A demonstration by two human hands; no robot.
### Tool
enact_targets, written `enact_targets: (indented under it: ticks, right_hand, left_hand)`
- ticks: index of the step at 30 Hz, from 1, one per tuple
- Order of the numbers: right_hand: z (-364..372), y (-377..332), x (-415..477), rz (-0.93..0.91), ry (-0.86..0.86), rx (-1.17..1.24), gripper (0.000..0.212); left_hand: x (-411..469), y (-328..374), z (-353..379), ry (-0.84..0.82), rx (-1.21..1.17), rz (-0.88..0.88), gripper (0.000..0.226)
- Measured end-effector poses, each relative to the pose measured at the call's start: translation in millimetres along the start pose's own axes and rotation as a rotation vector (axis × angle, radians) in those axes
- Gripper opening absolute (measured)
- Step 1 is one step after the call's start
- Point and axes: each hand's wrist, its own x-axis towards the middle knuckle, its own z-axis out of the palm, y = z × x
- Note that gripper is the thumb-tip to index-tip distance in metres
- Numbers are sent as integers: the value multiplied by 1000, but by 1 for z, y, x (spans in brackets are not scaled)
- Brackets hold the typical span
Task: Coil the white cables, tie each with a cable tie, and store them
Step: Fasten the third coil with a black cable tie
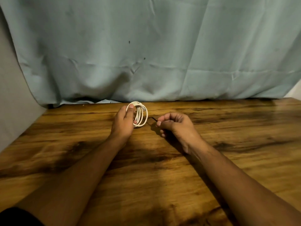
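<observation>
Wooden table (162, 176), dark grain, both forearms stretched out over it.

Coil of white cable (141, 115): several loops gathered into a ring, standing on edge rather than lying flat. It sits toward the far side of the tabletop. Cannot tell whether its lower edge touches the wood or hangs just above it. Something like a plug end is tucked near the top of the ring, but it is too blurred to be sure.

Left hand (123, 123): on the left side of the coil, gripping it. Thumb (130, 110) is laid over the top of the loops, and the other fingers are curled through and behind the ring.

Right hand (177, 126): just to the right of the coil, apart from it. Fingers are bunched, with thumb and forefinger pinching a thin black cable tie (153, 119). The free end of the tie points toward the coil and comes very close to its right edge; contact cannot be made out.

Beyond the coil: a pale teal cloth (146, 46), creased, hanging down to the back edge of the table. Far left of the coil: a strip of grey wall (11, 95) beside the cloth.
</observation>
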Motion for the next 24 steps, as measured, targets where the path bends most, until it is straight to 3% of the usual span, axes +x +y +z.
enact_targets:
  ticks: [4, 8, 15, 24]
  right_hand:
    - [4, -4, -5, 137, -89, 73, 13]
    - [5, -5, -6, 145, -113, 48, 16]
    - [2, 2, 2, 77, -26, -145, 15]
    - [8, 11, 4, 25, 118, -305, 10]
  left_hand:
    - [-3, 3, 1, -9, 12, 31, 30]
    - [-10, 10, 3, -58, 41, 77, 29]
    - [-15, 16, 3, -39, 48, 112, 27]
    - [-33, 25, 13, -42, 272, 282, 32]
